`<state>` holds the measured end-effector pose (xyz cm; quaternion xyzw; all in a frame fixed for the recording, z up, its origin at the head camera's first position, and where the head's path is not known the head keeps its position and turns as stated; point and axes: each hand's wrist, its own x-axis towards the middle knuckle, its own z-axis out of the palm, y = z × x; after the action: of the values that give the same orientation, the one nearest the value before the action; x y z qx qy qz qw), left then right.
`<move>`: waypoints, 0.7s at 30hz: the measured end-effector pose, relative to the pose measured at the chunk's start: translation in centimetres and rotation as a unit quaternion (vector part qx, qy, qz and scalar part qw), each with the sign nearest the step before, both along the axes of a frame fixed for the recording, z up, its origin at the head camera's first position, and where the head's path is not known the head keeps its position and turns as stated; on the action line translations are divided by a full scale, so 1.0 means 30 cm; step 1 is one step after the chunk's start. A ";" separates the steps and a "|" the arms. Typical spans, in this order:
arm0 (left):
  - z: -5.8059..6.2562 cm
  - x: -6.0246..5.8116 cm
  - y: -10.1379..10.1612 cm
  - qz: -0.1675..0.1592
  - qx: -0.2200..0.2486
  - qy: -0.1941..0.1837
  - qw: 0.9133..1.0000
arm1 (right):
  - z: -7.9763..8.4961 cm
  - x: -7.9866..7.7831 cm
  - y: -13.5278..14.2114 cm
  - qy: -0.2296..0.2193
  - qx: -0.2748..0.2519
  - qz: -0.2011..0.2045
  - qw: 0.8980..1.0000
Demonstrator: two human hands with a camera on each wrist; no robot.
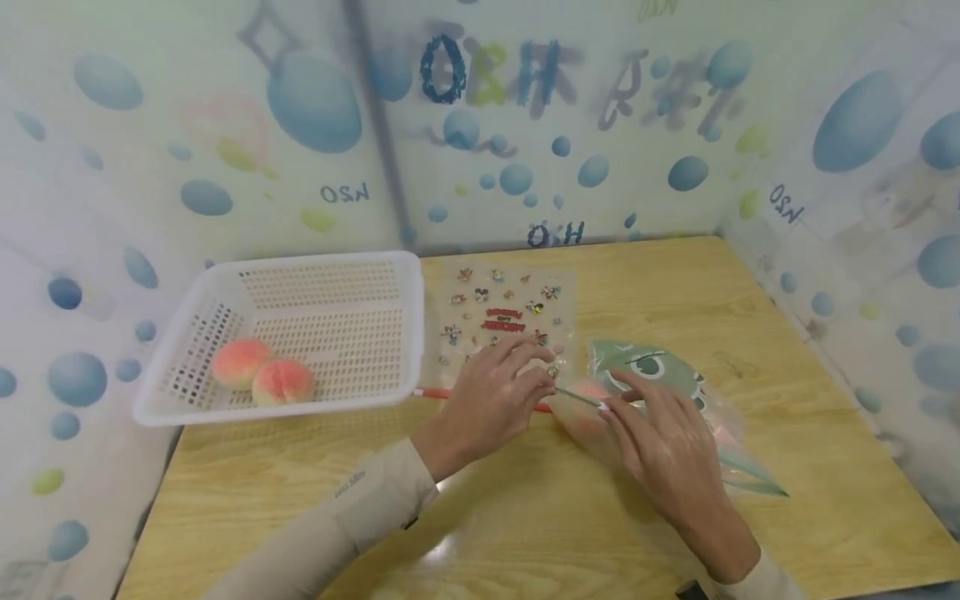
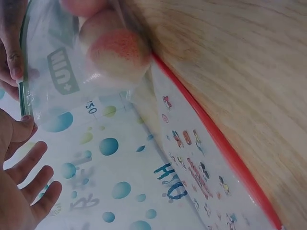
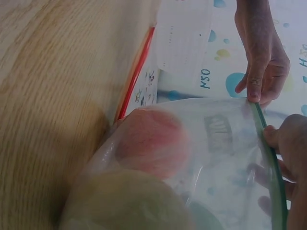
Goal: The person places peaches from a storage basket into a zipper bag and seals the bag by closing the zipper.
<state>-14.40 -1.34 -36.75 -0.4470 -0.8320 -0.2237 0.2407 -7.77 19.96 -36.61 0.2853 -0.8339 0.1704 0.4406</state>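
The worktop [image 1: 540,517] is the largest thing in view, its near edge mostly cut off below. Left of the left grip [image 1: 498,392] stands a white basket [image 1: 414,333] with two peaches [image 1: 282,382] side by side in its near part. The green-zip bag [image 1: 667,367], clear with a green printed face, hangs from both grips: its zip runs between them and its body spreads behind and beyond the right grip [image 1: 667,442], which hides part of it. Peaches [image 3: 153,143] fill its lower end, at least two; film and overlap make the count uncertain. Whether its zip is sealed I cannot tell. Just beyond the left grip a flat printed bag [image 1: 502,292] lies on the worktop, its red zip [image 1: 431,392] partly covered by that hand. The left grip is nearly closed, thumb and forefinger pinching the green zip's end, the other fingers loose. The right grip is pinched on the same zip, at a small white slider [image 1: 602,406] mostly hidden by its fingertips.
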 end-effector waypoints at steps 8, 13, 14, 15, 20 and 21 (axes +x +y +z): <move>-0.009 -0.008 -0.011 0.006 -0.027 0.034 0.999 | -0.008 0.011 0.009 -0.013 -0.012 -0.015 1.000; -0.016 -0.014 -0.023 0.010 -0.038 0.032 0.999 | -0.014 0.013 0.011 -0.009 -0.004 -0.019 1.000; -0.018 -0.015 -0.025 0.011 -0.039 0.028 0.999 | -0.015 0.015 0.012 -0.008 -0.002 -0.019 1.000; -0.020 -0.015 -0.027 0.012 -0.039 0.026 0.999 | -0.017 0.018 0.013 -0.006 0.000 -0.020 1.000; -0.030 -0.015 -0.036 0.015 -0.041 0.020 0.999 | -0.024 0.024 0.015 -0.004 -0.005 -0.028 1.000; -0.029 -0.015 -0.042 0.016 -0.042 0.020 0.999 | -0.025 0.022 0.013 -0.005 -0.006 -0.027 1.000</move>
<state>-14.86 -2.59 -37.63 -0.4474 -0.8428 -0.1760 0.2421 -7.11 20.34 -37.36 0.2588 -0.8426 0.1652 0.4425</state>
